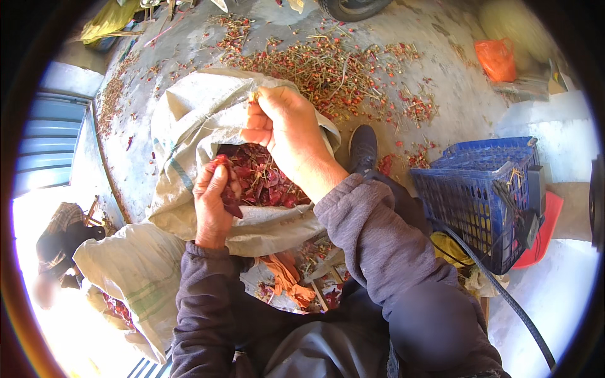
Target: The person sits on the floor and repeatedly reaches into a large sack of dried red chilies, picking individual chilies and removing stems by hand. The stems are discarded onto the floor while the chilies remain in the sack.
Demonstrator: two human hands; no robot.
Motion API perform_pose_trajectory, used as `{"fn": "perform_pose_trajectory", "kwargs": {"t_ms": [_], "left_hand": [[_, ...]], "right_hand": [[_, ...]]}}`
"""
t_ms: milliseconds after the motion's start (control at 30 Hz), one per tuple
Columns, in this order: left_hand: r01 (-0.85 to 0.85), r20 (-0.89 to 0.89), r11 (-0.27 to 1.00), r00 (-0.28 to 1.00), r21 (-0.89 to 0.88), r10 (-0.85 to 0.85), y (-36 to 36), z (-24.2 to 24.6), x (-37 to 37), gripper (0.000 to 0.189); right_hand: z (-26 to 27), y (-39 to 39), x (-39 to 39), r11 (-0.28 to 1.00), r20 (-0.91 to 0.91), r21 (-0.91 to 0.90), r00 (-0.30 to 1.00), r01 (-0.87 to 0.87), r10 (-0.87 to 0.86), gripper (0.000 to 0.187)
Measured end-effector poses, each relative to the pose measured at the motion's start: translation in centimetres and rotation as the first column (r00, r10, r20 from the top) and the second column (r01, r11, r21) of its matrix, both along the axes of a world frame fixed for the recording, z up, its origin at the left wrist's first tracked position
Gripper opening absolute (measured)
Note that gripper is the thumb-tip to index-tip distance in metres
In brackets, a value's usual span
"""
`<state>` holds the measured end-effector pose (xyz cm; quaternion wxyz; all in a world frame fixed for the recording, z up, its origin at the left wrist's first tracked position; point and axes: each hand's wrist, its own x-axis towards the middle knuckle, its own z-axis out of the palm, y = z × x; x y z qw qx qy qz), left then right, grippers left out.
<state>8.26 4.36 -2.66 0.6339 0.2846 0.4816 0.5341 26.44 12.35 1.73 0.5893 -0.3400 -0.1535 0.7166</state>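
Observation:
A white woven sack (pixel 182 108) stands before me with its mouth rolled back. Inside it lie many dried red chili peppers (pixel 272 182) mixed with stems. Over the left side of the opening, my left hand (pixel 211 201) is closed around dark red dried chili peppers (pixel 231 204), one tip hanging below the fingers. My right hand (pixel 297 132) is raised over the far part of the mouth. Its thumb and forefinger pinch a small yellowish-brown bit (pixel 254 97), perhaps a pepper stem; the exact kind is too small to tell.
Loose stems and pepper caps (pixel 326 71) litter the concrete floor beyond the sack. A blue plastic crate (pixel 472 189) with a black cable stands at right. Another sack (pixel 137 269) and a bent-over person (pixel 64 236) are at left. An orange cloth (pixel 286 279) lies below the sack.

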Motion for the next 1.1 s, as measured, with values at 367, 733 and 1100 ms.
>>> {"fn": "perform_pose_trajectory", "kwargs": {"t_ms": [367,733,1100], "left_hand": [[0.186,-0.893,0.916,0.221,-0.357,-0.393,2.1,-6.9,-1.6,0.029],[0.452,-0.932,0.829,-0.295,-0.328,-0.208,1.6,-15.3,1.0,0.014],[0.235,-0.699,0.912,0.587,-0.337,-0.409,2.3,-8.6,-2.7,0.009]], "right_hand": [[1.5,1.3,5.3,0.993,0.321,0.044,0.94,0.105,-0.114,0.021],[2.0,1.0,5.7,0.999,0.336,0.039,0.941,0.029,-0.04,0.011],[1.2,0.7,4.2,0.996,0.38,0.073,0.925,-0.054,0.022,0.014]]}}
